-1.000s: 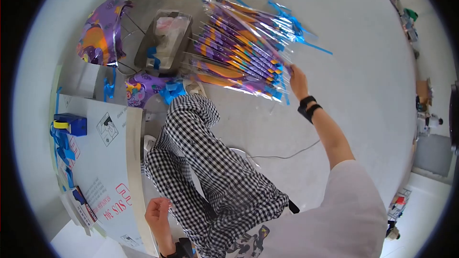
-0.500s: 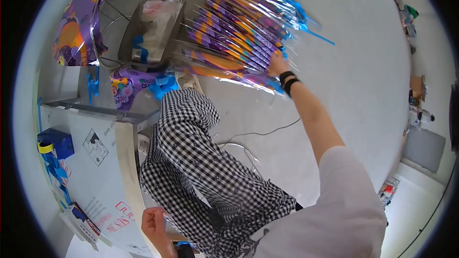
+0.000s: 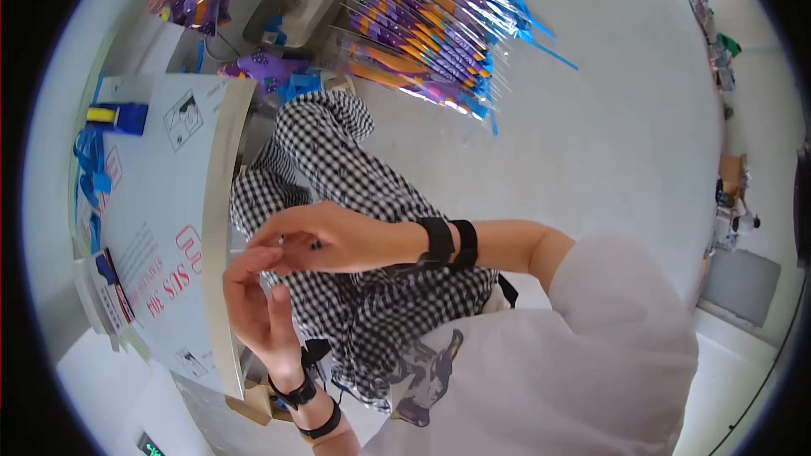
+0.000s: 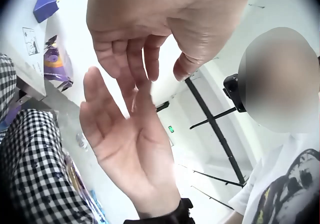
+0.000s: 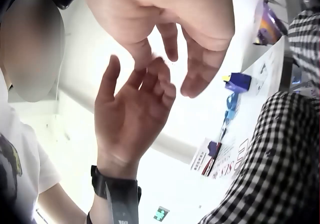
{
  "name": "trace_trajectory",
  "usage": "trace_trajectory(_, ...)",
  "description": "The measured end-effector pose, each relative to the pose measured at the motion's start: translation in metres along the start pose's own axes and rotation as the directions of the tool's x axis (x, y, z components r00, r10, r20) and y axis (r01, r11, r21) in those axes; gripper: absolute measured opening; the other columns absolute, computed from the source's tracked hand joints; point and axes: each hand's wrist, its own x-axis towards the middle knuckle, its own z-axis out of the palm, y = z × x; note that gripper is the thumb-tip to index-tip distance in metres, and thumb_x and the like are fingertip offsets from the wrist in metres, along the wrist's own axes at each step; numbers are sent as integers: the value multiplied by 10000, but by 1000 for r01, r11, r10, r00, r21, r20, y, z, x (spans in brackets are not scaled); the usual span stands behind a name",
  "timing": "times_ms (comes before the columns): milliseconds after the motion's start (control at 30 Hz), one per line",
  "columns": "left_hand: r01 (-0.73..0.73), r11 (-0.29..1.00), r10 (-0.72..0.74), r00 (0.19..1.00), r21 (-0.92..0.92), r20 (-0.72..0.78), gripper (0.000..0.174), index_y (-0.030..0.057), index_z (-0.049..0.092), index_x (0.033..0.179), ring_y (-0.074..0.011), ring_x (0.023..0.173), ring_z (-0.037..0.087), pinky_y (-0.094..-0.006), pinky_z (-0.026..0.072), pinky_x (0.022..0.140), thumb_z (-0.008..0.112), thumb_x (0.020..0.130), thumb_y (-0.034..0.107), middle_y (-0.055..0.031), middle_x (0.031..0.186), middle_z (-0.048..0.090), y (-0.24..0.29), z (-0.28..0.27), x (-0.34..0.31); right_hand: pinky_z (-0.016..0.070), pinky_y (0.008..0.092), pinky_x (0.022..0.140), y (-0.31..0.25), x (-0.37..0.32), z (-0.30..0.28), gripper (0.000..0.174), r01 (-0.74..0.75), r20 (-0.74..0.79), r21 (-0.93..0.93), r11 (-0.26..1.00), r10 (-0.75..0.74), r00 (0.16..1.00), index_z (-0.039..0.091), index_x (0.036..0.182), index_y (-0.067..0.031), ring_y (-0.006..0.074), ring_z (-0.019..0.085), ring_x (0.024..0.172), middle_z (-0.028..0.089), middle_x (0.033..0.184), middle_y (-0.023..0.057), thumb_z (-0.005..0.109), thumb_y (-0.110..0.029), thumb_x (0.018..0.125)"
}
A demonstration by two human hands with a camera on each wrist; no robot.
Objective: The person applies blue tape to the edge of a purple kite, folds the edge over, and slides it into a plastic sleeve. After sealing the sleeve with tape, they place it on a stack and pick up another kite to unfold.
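Packets (image 3: 422, 42) lay on the floor (image 3: 591, 143) ahead, long axes slanting upper left to lower right in the head view, nearer the right hand (image 3: 325, 241) than the left hand (image 3: 256, 311), whose fingertips met with nothing visible between.

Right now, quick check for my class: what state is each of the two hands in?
Left hand: open, fingers loosely bent, no held object visible.
Right hand: open, fingers relaxed beside the left's, no held object visible.
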Motion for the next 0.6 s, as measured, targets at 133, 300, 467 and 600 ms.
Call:
trace_trajectory(133, -49, 999, 51, 991, 22, -123, 378, -62, 525, 1226, -242, 1085, 603, -356, 478, 919, 591, 983, 220, -189, 1197, 614, -3, -27, -36, 579, 285, 787, 3, 6, 41, 277, 118, 75, -263, 958, -101, 992, 638, 1168, 2, 181, 716, 895, 717, 1001, 115, 691, -100, 916)
trace_trajectory(300, 57, 970, 24, 944, 236, -328, 274, -11, 626, 1150, -240, 1077, 622, -365, 479, 910, 659, 880, 22, -122, 1145, 656, -17, -78, -81, 569, 274, 678, 16, 30, 93, 205, 151, 186, -307, 940, -96, 978, 669, 1108, 10, 155, 704, 782, 728, 963, 107, 666, -67, 918)
trace_trajectory(467, -32, 539, 355, 915, 842, -192, 380, 100, 693, 1123, -324, 1244, 552, -410, 434, 1000, 729, 756, 7, -88, 1282, 642, -21, -115, -106, 528, 217, 722, 43, 78, 123, 168, 76, 118, -323, 943, -40, 992, 696, 1102, -19, 87, 648, 846, 701, 998, 56, 646, -97, 962)
trace_trajectory(600, -103, 369, 502, 858, 924, -105, 354, 163, 745, 1065, -266, 1288, 519, -425, 416, 1011, 756, 723, 72, 1, 1311, 641, -44, -136, -126, 458, 371, 994, 34, 91, 157, 387, 218, 251, -516, 829, -98, 963, 586, 1282, -44, 210, 616, 1117, 666, 1180, 69, 692, -189, 940)
